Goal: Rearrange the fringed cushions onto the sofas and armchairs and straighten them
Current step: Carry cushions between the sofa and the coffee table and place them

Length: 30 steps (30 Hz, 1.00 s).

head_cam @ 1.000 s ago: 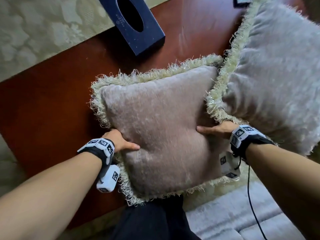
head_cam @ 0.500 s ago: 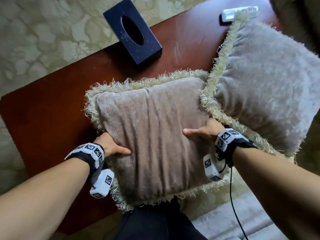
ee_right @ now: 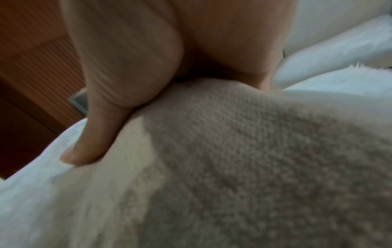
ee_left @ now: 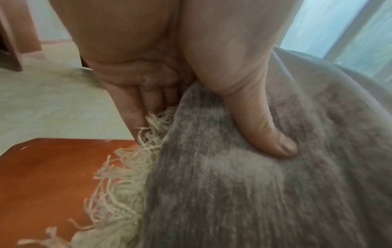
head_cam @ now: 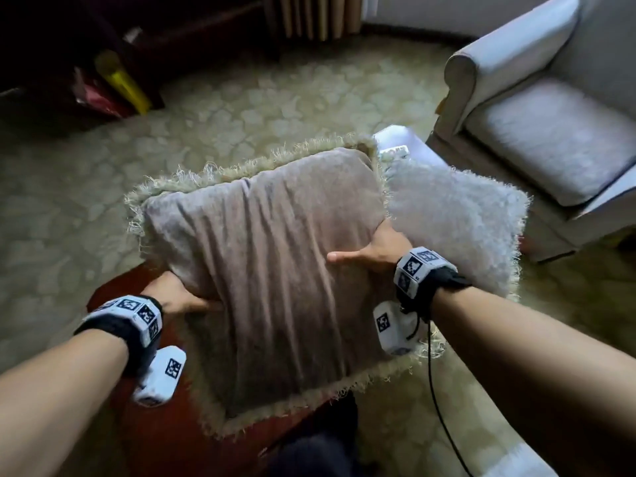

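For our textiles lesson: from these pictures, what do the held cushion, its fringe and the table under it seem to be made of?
Held cushion: a soft, short-pile fabric, perhaps velvet or chenille; it creases and shades under the left hand.
Fringe: loose cream yarn strands, fibre unclear.
Table: reddish-brown, probably polished or varnished wood, given its smooth sheen.

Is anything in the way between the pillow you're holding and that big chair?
Yes. A second fringed cushion sits just right of the held cushion, between it and the armchair. Beyond that lies only carpet. Both hands, left hand and right hand, grip the held cushion.
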Available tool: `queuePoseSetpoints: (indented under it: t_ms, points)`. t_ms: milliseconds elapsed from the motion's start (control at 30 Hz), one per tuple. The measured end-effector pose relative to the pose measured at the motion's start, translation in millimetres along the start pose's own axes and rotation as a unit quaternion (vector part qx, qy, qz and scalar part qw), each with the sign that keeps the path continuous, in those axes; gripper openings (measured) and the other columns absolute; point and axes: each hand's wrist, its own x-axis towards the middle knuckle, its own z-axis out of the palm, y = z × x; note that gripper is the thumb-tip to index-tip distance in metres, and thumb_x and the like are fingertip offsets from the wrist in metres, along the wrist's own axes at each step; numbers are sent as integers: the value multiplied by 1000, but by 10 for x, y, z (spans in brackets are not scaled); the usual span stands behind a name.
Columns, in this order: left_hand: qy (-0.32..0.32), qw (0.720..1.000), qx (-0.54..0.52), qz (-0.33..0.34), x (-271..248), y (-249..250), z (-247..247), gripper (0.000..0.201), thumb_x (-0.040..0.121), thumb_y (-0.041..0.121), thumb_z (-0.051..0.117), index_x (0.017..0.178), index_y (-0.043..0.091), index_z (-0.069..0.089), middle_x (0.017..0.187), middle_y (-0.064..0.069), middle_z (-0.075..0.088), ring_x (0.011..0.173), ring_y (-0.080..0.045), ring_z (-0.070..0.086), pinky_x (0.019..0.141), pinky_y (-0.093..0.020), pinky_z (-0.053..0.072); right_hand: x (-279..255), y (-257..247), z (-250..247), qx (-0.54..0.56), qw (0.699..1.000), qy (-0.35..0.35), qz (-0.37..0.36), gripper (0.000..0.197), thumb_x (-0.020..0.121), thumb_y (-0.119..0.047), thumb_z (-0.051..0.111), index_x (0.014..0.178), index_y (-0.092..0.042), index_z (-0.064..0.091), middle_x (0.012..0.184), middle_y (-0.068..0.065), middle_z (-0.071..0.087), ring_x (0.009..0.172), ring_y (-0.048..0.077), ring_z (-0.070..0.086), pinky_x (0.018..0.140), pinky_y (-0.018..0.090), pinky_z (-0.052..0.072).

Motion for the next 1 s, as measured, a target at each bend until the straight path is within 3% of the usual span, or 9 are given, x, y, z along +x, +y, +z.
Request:
queuePoseSetpoints:
  t_ms: [67,133,233,333,500,600,767,867,1000]
  points:
    - [6,998,2,68,-429,615,-127,95,39,60,98,119,15,74,119,7,71,111,-14,65,102,-36,50,-348,113,-301,2,999,40,-6,164,20,-91,76,154,-12,24,147,8,53,129,30,55,110,38,45]
    - [-5,994,3,111,-717,1096,-144,71,57,27,99,120,9,72,116,6,66,109,-14,59,98,-29,45,-757,271,-647,3,996,85,-7,163,20,-93,75,152,-10,28,146,7,54,128,29,57,109,37,46]
    - [-17,982,32,185,-995,1762,-56,82,50,44,99,121,14,72,119,2,71,107,-14,61,95,-28,47,-1413,637,-1173,22,988,151,17,153,36,-83,82,154,-6,24,153,9,46,135,30,49,113,34,40]
    - [-30,964,54,258,-1361,2502,130,59,65,36,94,117,24,69,107,6,64,104,-12,56,90,-23,42,-2083,1123,-1644,53,976,208,46,152,36,-84,82,153,-5,25,151,10,47,134,31,50,113,37,41]
    - [-53,931,64,355,-1839,3677,609,85,36,54,100,111,24,77,107,6,77,108,-20,70,100,-38,53,-3274,2048,-2147,116,937,307,118,144,37,-82,83,150,-7,33,148,11,50,131,32,52,111,38,42]
    - [-88,892,100,432,-2356,4343,1014,76,39,52,99,106,29,72,102,7,75,104,-17,68,96,-32,51,-3953,2576,-2237,134,909,359,168,144,42,-82,81,152,-4,29,151,13,47,134,33,50,111,38,40]
    - [-104,840,177,503,-2941,5247,1753,116,15,88,78,111,23,75,102,1,77,99,-20,71,90,-36,58,-4952,3310,-2125,179,845,449,230,153,31,-88,77,152,-7,29,151,12,48,133,33,51,113,42,40]
    - [-116,790,227,558,-3432,5664,2196,115,7,87,75,102,22,77,93,0,77,92,-21,72,82,-34,58,-5411,3691,-1911,223,805,488,254,150,32,-86,79,152,-9,30,151,8,48,135,29,50,114,41,38]
    - [-154,725,264,617,-4120,6108,2797,60,43,46,100,83,17,66,74,2,65,79,-22,65,61,-26,45,-5952,4083,-1470,255,731,527,350,152,34,-92,71,151,-4,30,146,9,52,130,30,54,110,38,43]
